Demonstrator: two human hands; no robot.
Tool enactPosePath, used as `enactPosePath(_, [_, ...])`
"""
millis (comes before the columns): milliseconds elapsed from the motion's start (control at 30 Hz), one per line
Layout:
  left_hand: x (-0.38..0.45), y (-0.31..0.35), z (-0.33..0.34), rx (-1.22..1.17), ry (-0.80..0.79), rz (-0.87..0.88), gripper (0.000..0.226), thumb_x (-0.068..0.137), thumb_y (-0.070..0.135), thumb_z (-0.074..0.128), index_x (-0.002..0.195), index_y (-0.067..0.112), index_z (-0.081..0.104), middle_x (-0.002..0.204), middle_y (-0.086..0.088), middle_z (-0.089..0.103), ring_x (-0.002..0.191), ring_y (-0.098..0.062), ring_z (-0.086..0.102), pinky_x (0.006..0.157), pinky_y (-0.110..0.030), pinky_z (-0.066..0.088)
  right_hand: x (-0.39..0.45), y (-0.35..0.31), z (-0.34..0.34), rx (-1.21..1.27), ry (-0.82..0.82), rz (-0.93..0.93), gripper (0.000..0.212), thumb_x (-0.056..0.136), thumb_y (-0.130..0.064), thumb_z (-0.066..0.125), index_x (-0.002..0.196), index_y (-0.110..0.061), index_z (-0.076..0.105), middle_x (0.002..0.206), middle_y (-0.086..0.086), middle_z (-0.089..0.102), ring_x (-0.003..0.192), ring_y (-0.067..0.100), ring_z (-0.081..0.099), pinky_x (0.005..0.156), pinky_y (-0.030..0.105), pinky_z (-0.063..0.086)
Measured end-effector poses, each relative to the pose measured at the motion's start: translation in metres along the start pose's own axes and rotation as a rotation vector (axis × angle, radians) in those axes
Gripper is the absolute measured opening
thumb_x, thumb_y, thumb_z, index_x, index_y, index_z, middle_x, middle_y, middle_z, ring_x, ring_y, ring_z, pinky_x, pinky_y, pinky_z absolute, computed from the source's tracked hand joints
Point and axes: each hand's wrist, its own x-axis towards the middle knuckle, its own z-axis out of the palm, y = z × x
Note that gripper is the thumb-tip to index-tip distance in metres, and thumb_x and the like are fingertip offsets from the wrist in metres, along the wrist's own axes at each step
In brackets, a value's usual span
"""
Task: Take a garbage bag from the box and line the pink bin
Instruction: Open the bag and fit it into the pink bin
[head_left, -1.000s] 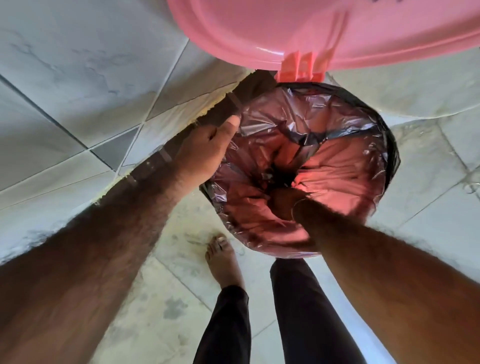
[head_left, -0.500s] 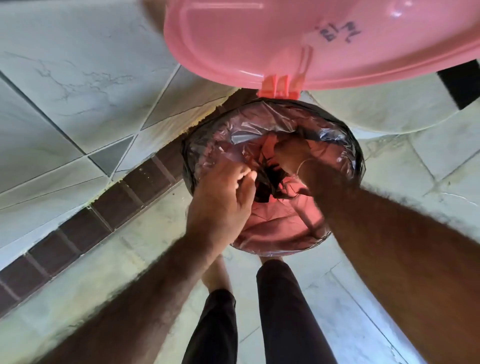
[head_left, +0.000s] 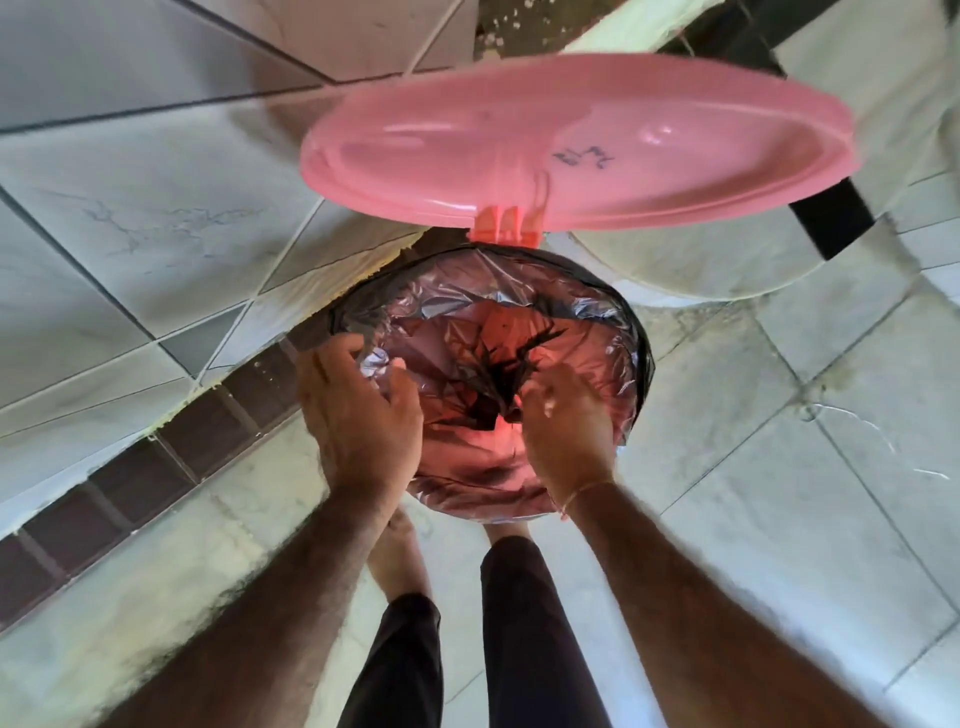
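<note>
Both hands have come up to the rim: left hand (head_left: 358, 421) pinches the garbage bag (head_left: 498, 322) folded over the pink bin (head_left: 506, 236) on the floor, right hand (head_left: 569, 421) loosely curled inside, its grip unclear.

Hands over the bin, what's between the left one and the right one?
In the head view, only crumpled bag lining the bin lies between the left hand and right hand.

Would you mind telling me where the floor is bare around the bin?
Bare tiles lie right of the pink bin, and at lower left beside the dark tile border. It is crowded at the near rim: left hand, right hand, and feet.
</note>
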Motion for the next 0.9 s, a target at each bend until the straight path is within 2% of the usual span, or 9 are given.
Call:
enactPosePath(67, [-0.005,0.003,-0.001,-0.071,0.057,-0.146,0.04,0.083,0.02,0.059,0.119,0.005,0.048,0.119,-0.019,0.051,0.111,-0.034,0.047,0.097,-0.041,0.038,-0.016,0.003,-0.015,0.159,0.281,0.271,0.013,0.085,-0.022,0.053,0.08,-0.01,0.054,0.078,0.006,0.058,0.079,0.03,0.054,0.066,0.035,0.04])
enactPosePath(133, [-0.02,0.004,-0.002,-0.13,0.11,-0.344,0.043,0.087,0.025,0.056,0.123,0.002,0.048,0.123,-0.023,0.051,0.116,-0.039,0.046,0.101,-0.043,0.035,-0.036,0.015,-0.019,0.282,0.408,0.703,0.038,0.086,-0.043,0.052,0.076,-0.006,0.056,0.081,0.011,0.061,0.081,0.033,0.058,0.067,0.038,0.045])
enactPosePath(233, [-0.055,0.009,-0.002,-0.323,0.089,-0.798,0.045,0.092,0.037,0.048,0.12,0.002,0.055,0.124,-0.024,0.055,0.113,-0.041,0.053,0.097,-0.047,0.044,-0.066,0.02,-0.014,0.917,0.178,1.196,0.057,0.091,-0.059,0.036,0.086,-0.007,0.06,0.098,0.017,0.064,0.086,0.03,0.058,0.078,0.038,0.046])
enactPosePath(367, [-0.082,0.0,0.002,-0.447,-0.131,-0.882,0.043,0.095,0.042,0.034,0.106,0.011,0.062,0.107,-0.011,0.066,0.099,-0.033,0.061,0.096,-0.04,0.046,-0.085,0.016,-0.005,1.543,-0.023,1.233,0.078,0.088,-0.071,0.029,0.136,-0.012,0.048,0.14,0.014,0.05,0.131,0.032,0.046,0.113,0.047,0.032])
enactPosePath(467, [-0.08,-0.01,-0.001,-0.514,-0.197,-0.966,0.042,0.091,0.052,0.038,0.099,0.019,0.063,0.112,-0.011,0.068,0.102,-0.033,0.064,0.098,-0.043,0.048,-0.079,0.016,-0.002,1.515,-0.088,1.231,0.082,0.083,-0.077,0.029,0.144,-0.022,0.041,0.151,0.008,0.041,0.137,0.033,0.04,0.115,0.052,0.03])
enactPosePath(600, [-0.073,-0.016,-0.01,-0.641,-0.324,-1.034,0.055,0.092,0.057,0.035,0.108,0.012,0.061,0.11,-0.01,0.065,0.1,-0.031,0.064,0.088,-0.04,0.053,-0.072,0.022,-0.013,1.335,-0.193,1.232,0.082,0.081,-0.08,0.025,0.14,-0.027,0.045,0.144,0.006,0.047,0.117,0.032,0.054,0.104,0.047,0.04])
enactPosePath(667, [-0.068,-0.02,-0.016,-0.409,-0.261,-0.917,0.064,0.085,0.063,0.034,0.096,0.008,0.065,0.11,-0.018,0.068,0.101,-0.038,0.064,0.095,-0.047,0.051,-0.067,0.027,-0.023,1.171,-0.176,1.224,0.085,0.084,-0.078,0.02,0.141,-0.02,0.045,0.142,0.01,0.05,0.116,0.031,0.054,0.102,0.045,0.04])
enactPosePath(767, [-0.066,-0.009,-0.043,-0.127,-0.25,-0.592,0.052,0.097,0.042,0.037,0.113,0.0,0.062,0.122,-0.024,0.062,0.115,-0.039,0.055,0.101,-0.043,0.04,-0.066,0.018,-0.046,0.885,-0.096,1.172,0.081,0.091,-0.068,0.024,0.134,-0.005,0.047,0.138,0.018,0.054,0.126,0.037,0.052,0.107,0.048,0.038])
enactPosePath(900, [-0.063,0.011,-0.079,-0.076,-0.326,-0.301,0.045,0.094,0.036,0.038,0.111,0.003,0.065,0.113,-0.018,0.067,0.107,-0.031,0.058,0.086,-0.031,0.04,-0.07,-0.003,-0.073,0.627,-0.065,1.01,0.058,0.095,-0.052,0.04,0.113,0.0,0.056,0.088,0.014,0.062,0.076,0.031,0.059,0.082,0.046,0.05])
